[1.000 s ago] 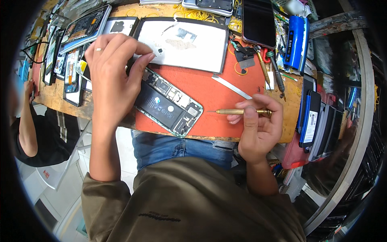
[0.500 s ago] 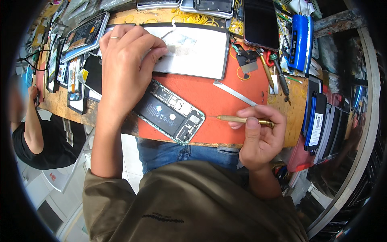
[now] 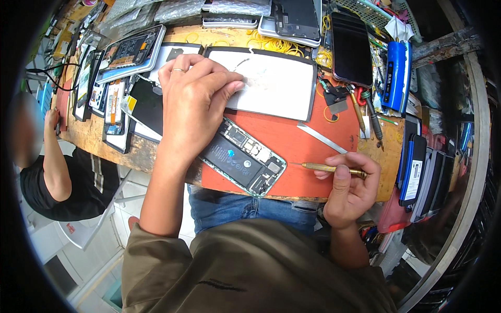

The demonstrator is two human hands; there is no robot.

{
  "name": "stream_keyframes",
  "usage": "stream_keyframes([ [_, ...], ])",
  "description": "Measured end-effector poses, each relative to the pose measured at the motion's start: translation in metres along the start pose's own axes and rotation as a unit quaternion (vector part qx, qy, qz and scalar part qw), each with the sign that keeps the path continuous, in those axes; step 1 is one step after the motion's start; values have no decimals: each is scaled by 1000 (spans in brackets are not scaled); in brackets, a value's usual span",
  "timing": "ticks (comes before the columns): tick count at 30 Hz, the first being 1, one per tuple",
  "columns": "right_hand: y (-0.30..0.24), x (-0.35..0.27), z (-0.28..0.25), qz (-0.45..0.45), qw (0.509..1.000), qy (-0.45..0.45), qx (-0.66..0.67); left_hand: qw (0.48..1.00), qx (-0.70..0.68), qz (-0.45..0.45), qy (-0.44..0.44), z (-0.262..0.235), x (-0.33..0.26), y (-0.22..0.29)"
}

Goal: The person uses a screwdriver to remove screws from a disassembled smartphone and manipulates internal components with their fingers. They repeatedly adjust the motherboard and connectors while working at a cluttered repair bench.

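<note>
My left hand (image 3: 198, 99) hovers over the near left part of a white pad (image 3: 284, 86) with dark edges, thumb and forefinger pinched together; whatever is between them is too small to make out. Below its wrist lies an opened phone (image 3: 242, 161), tilted on the red mat (image 3: 305, 180), with its black battery and circuit parts bare. My right hand (image 3: 352, 188) holds a thin brass-coloured precision screwdriver (image 3: 334, 168) loosely, fingers curled round the handle. The tip points left, just off the phone's right end. A flat metal strip (image 3: 321, 137) lies beyond it.
Opened phones (image 3: 130, 47) and parts crowd the left. A dark phone (image 3: 352, 49), a blue device (image 3: 396, 73) and a dark pen-like tool (image 3: 373, 120) are at right. Yellow rubber bands (image 3: 276, 44) lie behind the pad. Another person's arm (image 3: 56, 156) reaches the bench's left end.
The whole view has shifted, so the bench and both hands appear farther right and lower. Both hands keep nearly the same pose and place over the bench.
</note>
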State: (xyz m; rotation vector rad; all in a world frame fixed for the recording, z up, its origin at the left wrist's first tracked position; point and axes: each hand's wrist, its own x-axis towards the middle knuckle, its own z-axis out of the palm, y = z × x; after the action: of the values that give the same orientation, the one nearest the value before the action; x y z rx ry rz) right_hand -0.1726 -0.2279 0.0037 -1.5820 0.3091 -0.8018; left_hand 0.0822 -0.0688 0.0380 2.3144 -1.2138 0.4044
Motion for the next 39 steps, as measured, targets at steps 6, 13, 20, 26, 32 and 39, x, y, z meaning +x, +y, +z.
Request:
stream_keyframes([
  [6,-3,-3,0,11,999,13,-31,992,34,-52,113,-34,-12,-15],
  [13,-5,-8,-2,-44,994,0,-101,978,54,-153,133,-69,-71,-26],
  [20,-5,-12,-8,-65,984,-10,-165,973,25,-105,205,-35,-129,-13],
  [26,-5,-6,-3,-92,979,-2,-183,969,37,-123,211,-35,-138,-16],
  [32,-3,-8,-3,-97,984,25,-149,978,23,-122,165,-39,-135,-15],
  [39,-2,-9,0,-96,991,33,-92,986,48,-138,83,-42,-124,-11],
])
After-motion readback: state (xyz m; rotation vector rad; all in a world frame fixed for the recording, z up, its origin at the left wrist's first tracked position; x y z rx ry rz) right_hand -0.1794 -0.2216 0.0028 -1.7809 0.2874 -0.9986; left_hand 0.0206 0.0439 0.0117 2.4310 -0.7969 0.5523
